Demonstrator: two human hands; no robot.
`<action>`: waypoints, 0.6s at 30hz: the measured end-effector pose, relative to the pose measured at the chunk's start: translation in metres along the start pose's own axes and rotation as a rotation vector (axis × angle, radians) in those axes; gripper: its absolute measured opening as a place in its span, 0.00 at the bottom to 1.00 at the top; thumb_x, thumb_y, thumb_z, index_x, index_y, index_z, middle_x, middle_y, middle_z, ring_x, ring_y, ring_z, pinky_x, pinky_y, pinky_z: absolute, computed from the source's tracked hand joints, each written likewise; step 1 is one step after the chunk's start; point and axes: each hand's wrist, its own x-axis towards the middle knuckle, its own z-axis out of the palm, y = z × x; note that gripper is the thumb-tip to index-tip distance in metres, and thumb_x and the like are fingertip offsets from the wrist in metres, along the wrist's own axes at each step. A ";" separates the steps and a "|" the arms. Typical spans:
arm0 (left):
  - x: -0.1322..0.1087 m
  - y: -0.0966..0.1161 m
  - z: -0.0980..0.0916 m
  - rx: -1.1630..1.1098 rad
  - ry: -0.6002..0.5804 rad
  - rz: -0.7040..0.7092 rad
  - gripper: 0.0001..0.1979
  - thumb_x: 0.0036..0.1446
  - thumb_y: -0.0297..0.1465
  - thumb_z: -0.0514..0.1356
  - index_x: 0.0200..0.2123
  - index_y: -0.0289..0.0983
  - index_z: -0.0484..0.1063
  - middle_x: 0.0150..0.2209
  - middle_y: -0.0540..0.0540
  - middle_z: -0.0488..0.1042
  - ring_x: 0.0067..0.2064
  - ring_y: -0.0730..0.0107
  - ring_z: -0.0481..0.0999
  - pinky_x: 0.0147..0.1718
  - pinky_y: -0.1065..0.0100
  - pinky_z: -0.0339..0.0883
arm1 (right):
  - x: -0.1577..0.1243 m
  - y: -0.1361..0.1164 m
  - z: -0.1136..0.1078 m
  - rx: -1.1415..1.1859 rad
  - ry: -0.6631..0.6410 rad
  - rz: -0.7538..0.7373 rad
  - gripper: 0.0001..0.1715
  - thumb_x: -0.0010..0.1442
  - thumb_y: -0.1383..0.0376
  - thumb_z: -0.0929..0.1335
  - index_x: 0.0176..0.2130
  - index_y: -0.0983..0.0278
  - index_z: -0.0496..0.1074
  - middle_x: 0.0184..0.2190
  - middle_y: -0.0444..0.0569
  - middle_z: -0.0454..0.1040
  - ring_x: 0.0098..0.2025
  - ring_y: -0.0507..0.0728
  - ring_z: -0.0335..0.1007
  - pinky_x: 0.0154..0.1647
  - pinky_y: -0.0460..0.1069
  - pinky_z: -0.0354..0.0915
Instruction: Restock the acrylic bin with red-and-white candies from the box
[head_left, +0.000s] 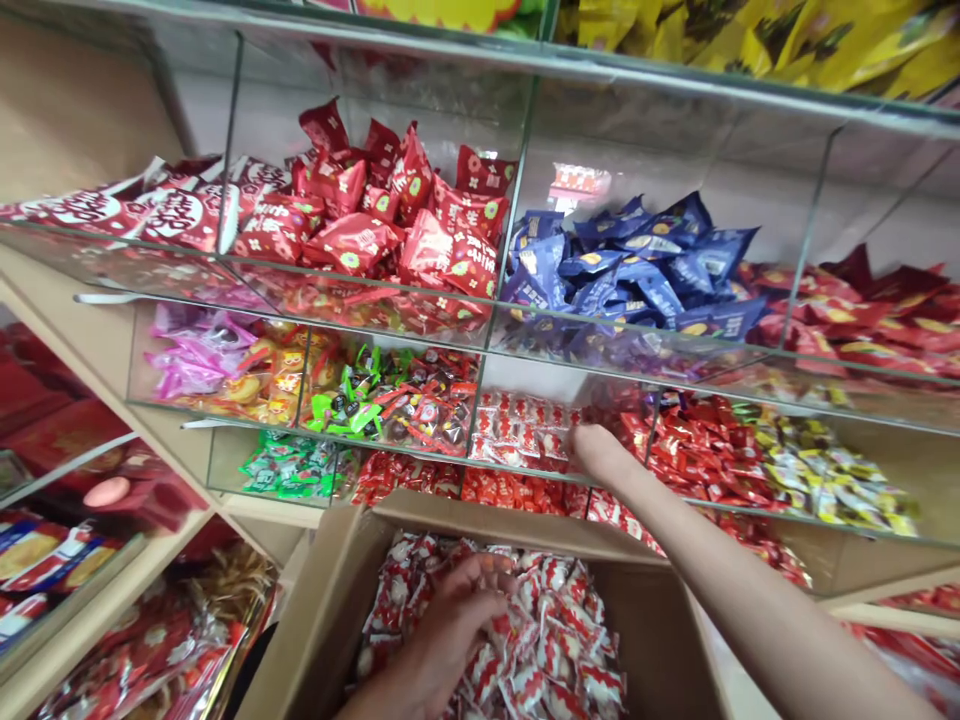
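Note:
My left hand [450,620] is down in an open cardboard box [322,610] full of small red-and-white wrapped candies [555,640], its fingers curled into the pile. My right hand [596,452] reaches forward into a clear shelf bin that holds the same red-and-white candies [517,425]. Its fingers are hidden behind the bin's front wall. The right forearm crosses over the box's far right corner.
Tiered clear bins fill the wall: red packets [390,220], blue packets [645,265], pink and green sweets [225,365], red and yellow candies [787,450]. A wooden shelf unit [97,590] with more red packs stands at the left.

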 end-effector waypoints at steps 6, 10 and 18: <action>0.002 0.000 -0.006 -0.050 -0.011 0.154 0.20 0.45 0.29 0.63 0.43 0.39 0.65 0.39 0.46 0.72 0.40 0.69 0.71 0.38 0.69 0.62 | -0.063 -0.013 -0.016 0.169 0.243 0.029 0.15 0.59 0.66 0.57 0.36 0.67 0.69 0.34 0.55 0.73 0.36 0.56 0.70 0.37 0.47 0.61; -0.001 0.007 0.001 0.010 0.028 0.279 0.23 0.47 0.30 0.62 0.47 0.41 0.61 0.40 0.48 0.72 0.41 0.68 0.71 0.41 0.67 0.63 | -0.138 -0.049 0.007 0.844 0.213 -0.053 0.15 0.57 0.55 0.61 0.31 0.63 0.67 0.23 0.46 0.70 0.25 0.53 0.66 0.26 0.46 0.60; -0.006 0.013 0.020 0.118 -0.126 0.281 0.28 0.45 0.27 0.63 0.50 0.42 0.58 0.44 0.46 0.71 0.44 0.66 0.71 0.44 0.65 0.62 | -0.168 -0.077 0.052 1.721 0.070 0.145 0.16 0.53 0.53 0.64 0.27 0.64 0.63 0.16 0.39 0.61 0.17 0.47 0.54 0.18 0.43 0.53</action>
